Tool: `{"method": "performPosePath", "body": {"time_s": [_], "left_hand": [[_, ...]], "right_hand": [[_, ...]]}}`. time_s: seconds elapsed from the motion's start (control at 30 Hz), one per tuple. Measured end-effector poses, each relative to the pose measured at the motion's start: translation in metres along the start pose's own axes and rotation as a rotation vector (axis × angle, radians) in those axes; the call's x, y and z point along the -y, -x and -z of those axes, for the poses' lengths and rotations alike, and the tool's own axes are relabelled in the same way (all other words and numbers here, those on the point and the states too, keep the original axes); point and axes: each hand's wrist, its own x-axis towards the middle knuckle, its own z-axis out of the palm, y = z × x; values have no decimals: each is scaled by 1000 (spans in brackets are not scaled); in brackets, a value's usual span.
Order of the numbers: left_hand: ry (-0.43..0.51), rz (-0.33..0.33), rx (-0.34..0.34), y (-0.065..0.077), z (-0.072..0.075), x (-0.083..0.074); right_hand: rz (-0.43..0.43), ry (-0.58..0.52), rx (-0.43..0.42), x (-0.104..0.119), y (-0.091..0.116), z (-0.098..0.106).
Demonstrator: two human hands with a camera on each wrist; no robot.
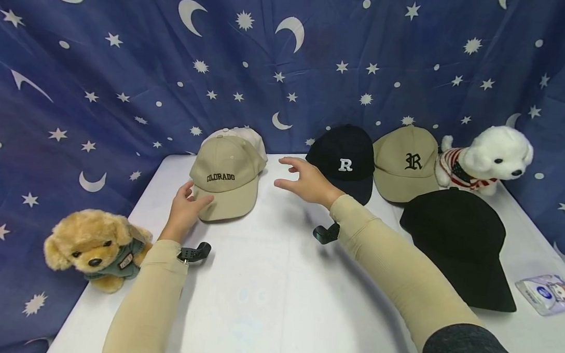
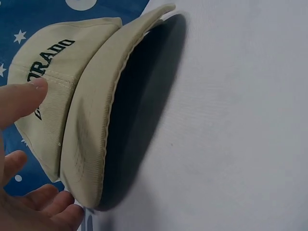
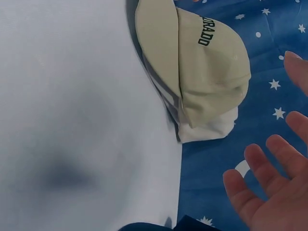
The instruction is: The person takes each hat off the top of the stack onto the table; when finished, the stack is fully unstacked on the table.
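A beige cap lettered COLORADO sits over a white cap at the back left of the table, its brim facing front. My left hand is at the brim's left side, thumb and fingers spread. In the left wrist view, the thumb overlaps the crown while fingertips lie right at the brim's edge. My right hand hovers between this cap and a black cap with a white R. Its fingers are parted and hold nothing.
Right of the black cap stands a tan cap with a dark R, beside a white plush dog. A plain black cap and a small printed packet lie at right. A golden plush dog sits at the left edge.
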Motion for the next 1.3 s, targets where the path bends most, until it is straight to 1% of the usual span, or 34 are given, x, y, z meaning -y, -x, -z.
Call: {"method": "performPosePath", "body": {"time_s": [0.1, 0.33, 0.6, 0.8, 0.9, 1.03, 1.17, 1.3], "left_hand": [[-10, 14, 10, -3, 0, 1], [14, 37, 19, -8, 0, 4], [-47, 32, 62, -11, 0, 9], [-75, 38, 68, -12, 0, 16], [-69, 35, 68, -12, -1, 18], [-31, 25, 70, -11, -3, 19], [3, 9, 65, -11, -5, 20], [15, 7, 59, -10, -7, 20]], "right_hand": [[-10, 5, 3, 0, -5, -2], [-40, -21, 19, 0, -11, -8], [-56, -37, 30, -4, -13, -15], [-70, -16, 18, -10, -15, -15], [-74, -13, 13, -12, -16, -15], [-82, -30, 22, -14, -18, -17], [-82, -43, 24, -12, -21, -22], [-75, -40, 30, -10, -25, -27]]}}
